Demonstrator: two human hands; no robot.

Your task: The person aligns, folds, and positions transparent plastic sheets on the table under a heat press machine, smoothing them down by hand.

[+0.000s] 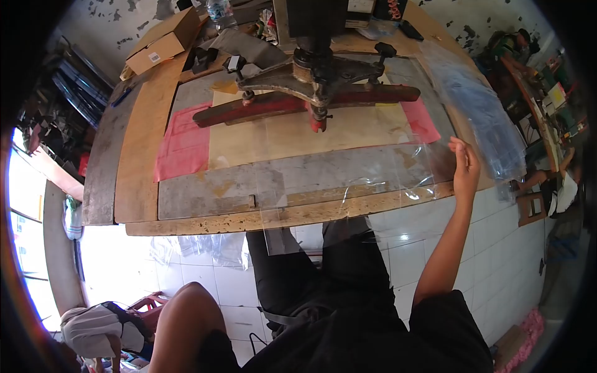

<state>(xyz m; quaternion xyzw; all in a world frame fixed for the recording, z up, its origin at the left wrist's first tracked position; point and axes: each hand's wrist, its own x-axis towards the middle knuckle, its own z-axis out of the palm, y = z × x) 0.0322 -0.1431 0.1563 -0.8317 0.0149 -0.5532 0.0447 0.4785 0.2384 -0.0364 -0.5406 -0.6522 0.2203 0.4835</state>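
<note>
My right hand (465, 165) is raised at the right front of the worktable, fingers curled together at the right edge of a clear plastic sheet (348, 186). The sheet lies across the front of the table and hangs over its edge above my legs. Behind it is a cream-coloured board (280, 146) with pink pieces at both ends. A heat-press-like machine with a red bar (261, 105) stands over this board. My left arm is bent at the lower left, and my left hand is out of view.
A stack of clear plastic sheets (491, 124) lies along the right side. At the back are a cardboard box (165, 40) and a plastic bottle (221, 12). More plastic (217, 248) hangs below the front edge. Another person (556, 186) is at the far right. A stool (146, 317) stands lower left.
</note>
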